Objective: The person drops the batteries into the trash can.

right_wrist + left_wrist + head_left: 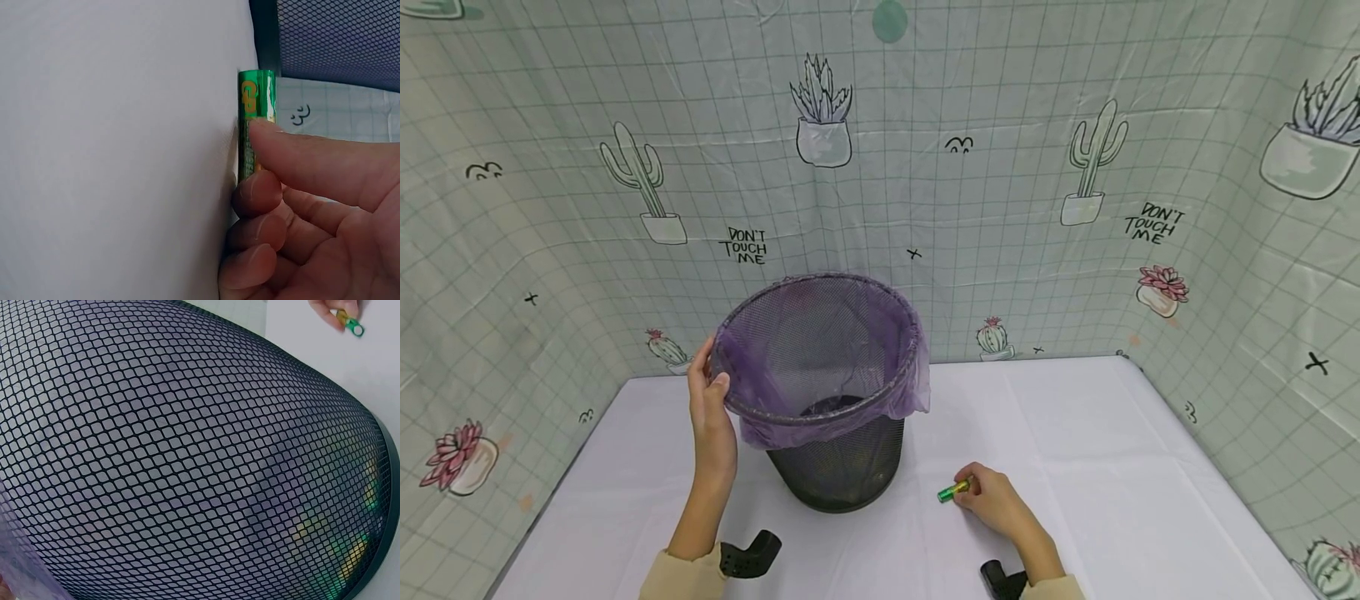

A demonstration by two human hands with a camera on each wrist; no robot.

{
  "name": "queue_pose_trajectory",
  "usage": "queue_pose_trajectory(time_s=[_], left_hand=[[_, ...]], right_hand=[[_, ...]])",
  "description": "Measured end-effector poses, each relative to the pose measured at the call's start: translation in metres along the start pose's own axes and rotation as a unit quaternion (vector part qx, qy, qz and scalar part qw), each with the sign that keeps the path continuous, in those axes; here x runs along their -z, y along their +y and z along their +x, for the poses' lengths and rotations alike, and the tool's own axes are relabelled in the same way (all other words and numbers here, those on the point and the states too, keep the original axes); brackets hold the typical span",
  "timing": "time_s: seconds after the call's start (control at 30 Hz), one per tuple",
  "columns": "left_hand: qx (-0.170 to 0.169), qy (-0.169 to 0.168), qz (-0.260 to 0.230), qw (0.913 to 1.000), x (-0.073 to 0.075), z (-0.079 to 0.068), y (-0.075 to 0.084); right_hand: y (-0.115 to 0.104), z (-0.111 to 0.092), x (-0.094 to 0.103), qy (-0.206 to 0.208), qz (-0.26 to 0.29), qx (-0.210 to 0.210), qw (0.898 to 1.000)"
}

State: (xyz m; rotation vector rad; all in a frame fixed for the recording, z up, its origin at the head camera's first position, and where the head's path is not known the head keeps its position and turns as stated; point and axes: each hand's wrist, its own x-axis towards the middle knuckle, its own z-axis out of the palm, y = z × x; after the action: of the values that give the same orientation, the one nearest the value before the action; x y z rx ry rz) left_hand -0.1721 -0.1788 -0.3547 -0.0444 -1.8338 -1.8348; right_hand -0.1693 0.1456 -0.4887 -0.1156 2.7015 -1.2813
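Observation:
A black mesh waste bin (850,475) lined with a thin purple bag (912,392) stands left of centre on the white table. My left hand (711,425) grips its rim at the left side, thumb toward me. To the right of the bin, my right hand (997,502) pinches a green and gold battery (257,94) between thumb and fingers, close to the tabletop. The battery's lettered end sticks out past my thumb. Through the mesh (156,437) in the left wrist view, blurred green and yellow items (354,557) show near the bin's bottom.
White cloth covers the table (1060,433). Behind it and on both sides hangs a pale gridded curtain (880,200) printed with cactus drawings. Black wrist mounts (751,557) sit below both hands, beside beige sleeves (683,577).

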Motion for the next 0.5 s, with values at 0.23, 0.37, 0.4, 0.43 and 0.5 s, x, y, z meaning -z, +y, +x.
queue_pose_trajectory(time_s=[0.23, 0.37, 0.4, 0.43, 0.5], left_hand=[[-0.002, -0.001, 0.001, 1.0000, 0.0000, -0.0001, -0.0002], [-0.002, -0.001, -0.004, 1.0000, -0.0002, 0.0000, -0.0003], [-0.002, -0.001, -0.004, 1.0000, -0.0002, 0.0000, -0.0002], [-0.001, -0.001, -0.005, 1.0000, -0.0002, 0.0000, -0.0002], [0.000, -0.001, -0.005, 1.0000, -0.0001, 0.0000, -0.0002]], right_hand=[[0.0002, -0.0004, 0.0005, 0.001, -0.003, -0.022, 1.000], [-0.0014, -0.0007, 0.0009, -0.005, -0.004, -0.035, 0.999], [-0.0019, -0.0009, 0.0011, -0.007, -0.005, -0.037, 0.999], [-0.0022, -0.0011, 0.0012, -0.009, -0.007, -0.039, 0.999], [-0.0021, -0.0015, 0.0013, -0.013, -0.013, -0.039, 0.999]])
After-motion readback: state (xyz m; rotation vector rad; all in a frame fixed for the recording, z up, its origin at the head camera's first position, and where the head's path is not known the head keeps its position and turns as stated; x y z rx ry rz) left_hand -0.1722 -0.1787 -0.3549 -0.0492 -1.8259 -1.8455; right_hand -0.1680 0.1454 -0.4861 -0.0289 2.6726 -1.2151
